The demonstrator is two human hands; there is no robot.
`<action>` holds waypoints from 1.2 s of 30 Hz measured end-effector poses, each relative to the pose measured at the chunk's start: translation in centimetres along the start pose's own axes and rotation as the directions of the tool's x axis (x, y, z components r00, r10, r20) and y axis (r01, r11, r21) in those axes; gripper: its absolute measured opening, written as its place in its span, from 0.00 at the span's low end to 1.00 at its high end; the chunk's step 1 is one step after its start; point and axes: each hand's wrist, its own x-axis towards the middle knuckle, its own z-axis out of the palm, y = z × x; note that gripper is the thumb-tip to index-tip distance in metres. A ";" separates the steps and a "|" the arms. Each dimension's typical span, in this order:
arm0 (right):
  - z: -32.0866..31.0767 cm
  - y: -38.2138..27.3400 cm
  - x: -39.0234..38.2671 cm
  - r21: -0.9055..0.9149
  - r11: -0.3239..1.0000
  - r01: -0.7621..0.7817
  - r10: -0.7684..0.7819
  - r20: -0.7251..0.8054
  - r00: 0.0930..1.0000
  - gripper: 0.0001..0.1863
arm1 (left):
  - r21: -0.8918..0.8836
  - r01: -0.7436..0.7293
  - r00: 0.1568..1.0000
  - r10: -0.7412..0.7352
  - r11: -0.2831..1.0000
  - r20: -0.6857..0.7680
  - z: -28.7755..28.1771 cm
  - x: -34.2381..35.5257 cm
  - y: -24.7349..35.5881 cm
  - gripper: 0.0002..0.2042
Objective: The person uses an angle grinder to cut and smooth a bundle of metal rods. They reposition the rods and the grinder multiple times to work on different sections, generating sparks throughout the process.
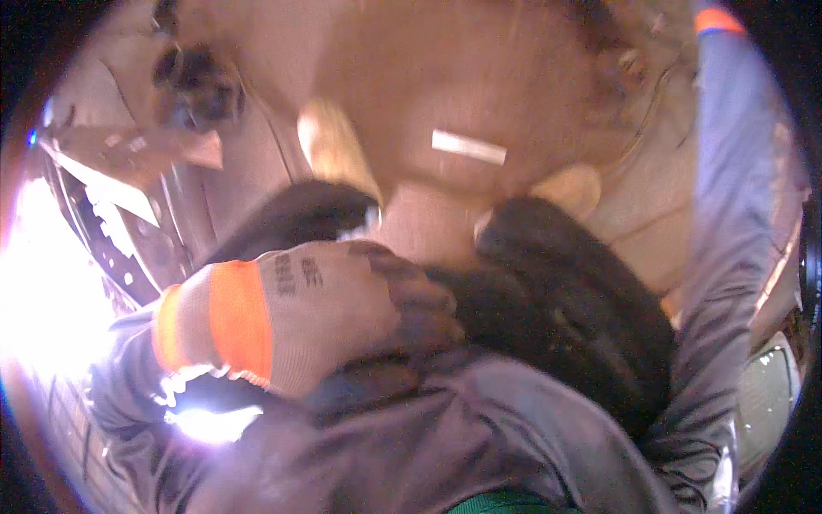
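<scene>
My left hand (pixel 351 313) wears a pale knit glove with dark-coated fingers and an orange cuff. It lies across the front of my grey jacket (pixel 479 428), its fingers curled together. Whatever they may hold is hidden beneath them. Along the right side my right arm (pixel 736 171) reaches up and away. Only the orange cuff (pixel 719 20) of its glove shows at the upper rim, so the hand itself is out of sight. Below my dark trousers (pixel 582 300) are two tan shoes, the left shoe (pixel 334 141) and the right shoe (pixel 571 190).
A white strip (pixel 468 146) lies on the brown floor (pixel 445 68) ahead of my feet. At the upper left sits a blurred dark object (pixel 195 86). A flat pale piece (pixel 107 184) and dark bars stand at the left, near a strong glare.
</scene>
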 end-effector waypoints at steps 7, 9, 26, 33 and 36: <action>-4.4 -4.5 2.6 0.486 0.874 0.009 0.102 -0.202 0.974 0.16 | 0.570 0.463 0.638 0.191 0.679 -0.746 -12.9 -0.7 7.9 0.24; -2.5 -6.1 1.8 0.541 0.841 0.024 0.157 -0.286 0.945 0.15 | 0.491 0.451 0.400 0.324 0.745 -0.858 -16.4 -0.5 10.7 0.27; 15.9 -6.9 -12.6 0.524 0.810 -0.262 0.477 -0.331 0.814 0.34 | 0.723 0.668 0.532 -0.566 -0.176 -0.630 -31.3 7.3 5.0 0.17; 21.2 -3.9 -5.6 0.836 0.546 0.057 0.469 -0.361 0.806 0.21 | 0.810 0.478 0.733 -0.355 -0.339 -0.581 -32.7 11.6 4.8 0.11; 24.6 -2.1 -1.2 0.797 0.580 0.172 0.488 -0.508 0.709 0.21 | 0.831 0.374 0.829 -0.252 -0.413 -0.499 -33.3 13.3 3.9 0.12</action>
